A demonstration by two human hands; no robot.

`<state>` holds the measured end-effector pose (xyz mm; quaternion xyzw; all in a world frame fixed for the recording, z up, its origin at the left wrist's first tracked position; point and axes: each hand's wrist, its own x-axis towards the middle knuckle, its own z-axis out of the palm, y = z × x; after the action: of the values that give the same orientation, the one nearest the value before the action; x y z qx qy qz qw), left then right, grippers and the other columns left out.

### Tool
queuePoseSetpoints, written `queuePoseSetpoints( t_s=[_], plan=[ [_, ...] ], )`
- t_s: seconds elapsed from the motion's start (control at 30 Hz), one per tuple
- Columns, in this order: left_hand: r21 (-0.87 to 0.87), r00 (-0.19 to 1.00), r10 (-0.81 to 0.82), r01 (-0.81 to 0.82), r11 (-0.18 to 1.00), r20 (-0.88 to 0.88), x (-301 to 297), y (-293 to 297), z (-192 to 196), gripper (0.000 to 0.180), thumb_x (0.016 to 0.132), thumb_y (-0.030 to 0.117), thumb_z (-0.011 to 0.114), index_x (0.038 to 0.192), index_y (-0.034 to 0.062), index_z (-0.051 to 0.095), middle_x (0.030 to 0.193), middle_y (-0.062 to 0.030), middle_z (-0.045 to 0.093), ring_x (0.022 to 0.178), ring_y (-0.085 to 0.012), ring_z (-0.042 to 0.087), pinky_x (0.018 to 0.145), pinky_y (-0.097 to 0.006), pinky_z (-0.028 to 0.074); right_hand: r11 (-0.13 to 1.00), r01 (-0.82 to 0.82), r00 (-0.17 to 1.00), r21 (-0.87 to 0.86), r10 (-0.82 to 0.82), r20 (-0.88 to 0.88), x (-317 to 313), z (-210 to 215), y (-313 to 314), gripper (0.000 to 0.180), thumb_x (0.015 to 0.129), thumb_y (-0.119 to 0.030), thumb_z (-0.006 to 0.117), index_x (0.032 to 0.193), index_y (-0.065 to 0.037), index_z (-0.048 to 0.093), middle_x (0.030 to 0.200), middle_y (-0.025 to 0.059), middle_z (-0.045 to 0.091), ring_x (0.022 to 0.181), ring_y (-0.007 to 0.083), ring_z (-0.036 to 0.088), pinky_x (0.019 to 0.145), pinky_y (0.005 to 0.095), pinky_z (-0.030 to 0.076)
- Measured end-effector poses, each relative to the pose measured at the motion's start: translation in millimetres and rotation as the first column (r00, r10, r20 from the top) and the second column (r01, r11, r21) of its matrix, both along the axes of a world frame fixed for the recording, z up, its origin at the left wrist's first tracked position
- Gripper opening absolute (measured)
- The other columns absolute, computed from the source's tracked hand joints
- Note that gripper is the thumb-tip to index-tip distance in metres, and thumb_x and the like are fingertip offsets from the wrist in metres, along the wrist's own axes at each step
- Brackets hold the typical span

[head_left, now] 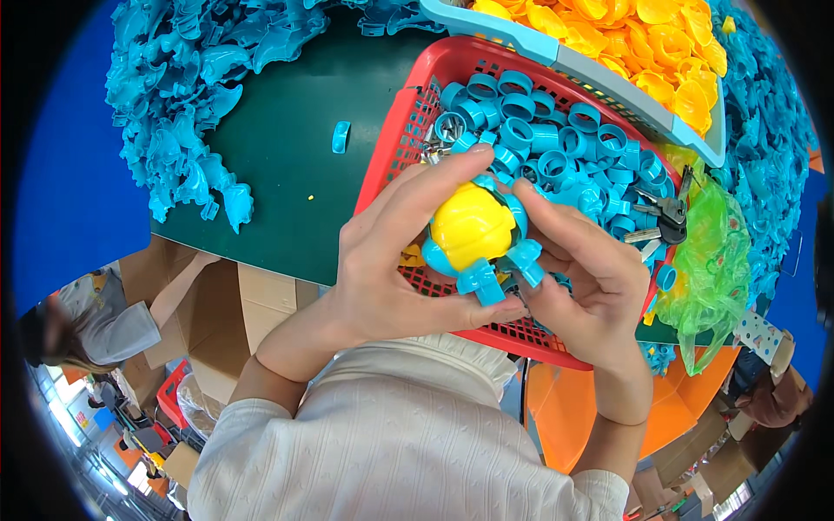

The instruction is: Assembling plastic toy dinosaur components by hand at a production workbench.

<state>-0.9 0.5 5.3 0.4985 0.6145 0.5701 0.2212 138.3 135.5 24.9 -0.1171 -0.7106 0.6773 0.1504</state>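
Note:
Between my two hands is a small plastic toy [472, 227] with a smooth yellow dome and blue parts around it, two of them sticking out toward me. My left hand [378, 243] wraps its left side, the thumb reaching under the blue parts. On the right side, the fingers and thumb of my right hand [595, 273] pinch the blue parts near the lower edge. The toy is held above a red basket [393, 139], which contains many blue plastic rings [518, 135]. Where the fingers cover the toy, its underside is hidden.
A grey-blue basket [608, 82] of yellow shells [599, 35] stands at the far right. Blue molded pieces [187, 74] heap up on the green table [291, 122]. Keys [667, 217] and a green plastic bag [712, 252] lie right. Cardboard boxes [217, 313] and a co-worker [113, 326] are left.

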Motion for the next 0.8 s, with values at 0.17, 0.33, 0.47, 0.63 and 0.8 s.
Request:
queuePoseSetpoints(
  t_s=[0.17,0.33,0.47,0.63,0.8],
  plan=[
    [-0.057,0.998,-0.031,0.034,0.998,0.053,-4,4,-1,0.100,0.051,0.026,0.087,0.130,-0.0057,0.035,0.126,-0.0231,0.046,0.113,-0.0252,0.050,0.095,-0.036,0.041,0.996,-0.005,1.000,-0.086,0.005,0.000,0,-4,0,0.051,0.076,-0.005,0.068,0.121,0.007,0.048,0.116,0.0175,0.054,0.104,0.0229,0.056,0.084,0.0319,0.051],
    [0.023,0.981,-0.087,0.085,0.996,0.176,-6,7,-5,0.105,0.054,0.041,0.082,0.132,-0.0061,0.030,0.125,-0.0261,0.046,0.116,-0.0278,0.048,0.095,-0.037,0.041,0.989,0.063,0.997,-0.130,-0.070,-0.044,-4,-6,-4,0.053,0.073,-0.004,0.068,0.121,0.005,0.048,0.113,0.0168,0.055,0.102,0.0235,0.057,0.084,0.0331,0.051],
    [0.086,0.917,-0.091,0.062,0.994,0.389,-2,2,-6,0.095,0.059,0.032,0.080,0.132,-0.0049,0.032,0.125,-0.0222,0.046,0.114,-0.0247,0.049,0.092,-0.034,0.043,0.993,0.038,0.995,-0.113,-0.049,-0.092,-5,-5,-4,0.053,0.072,0.007,0.066,0.122,0.002,0.049,0.110,0.0169,0.057,0.100,0.0241,0.059,0.084,0.0341,0.052],
    [0.117,0.864,-0.111,0.061,0.991,0.492,-3,1,-4,0.085,0.060,0.019,0.082,0.128,-0.0040,0.038,0.126,-0.0168,0.047,0.111,-0.0220,0.051,0.089,-0.031,0.046,0.999,0.023,0.998,-0.047,-0.026,-0.059,-2,-4,-3,0.052,0.073,-0.006,0.069,0.120,0.005,0.048,0.113,0.0183,0.055,0.100,0.0239,0.059,0.084,0.0334,0.051],
    [0.063,0.979,-0.138,0.130,0.990,0.153,-11,4,-8,0.092,0.063,0.048,0.073,0.128,-0.0050,0.035,0.124,-0.0241,0.047,0.114,-0.0286,0.049,0.096,-0.039,0.040,0.996,0.000,0.997,-0.089,-0.007,-0.076,-1,-8,0,0.054,0.077,-0.017,0.069,0.120,0.007,0.048,0.119,0.0206,0.052,0.104,0.0238,0.056,0.086,0.0331,0.049]
  ],
)
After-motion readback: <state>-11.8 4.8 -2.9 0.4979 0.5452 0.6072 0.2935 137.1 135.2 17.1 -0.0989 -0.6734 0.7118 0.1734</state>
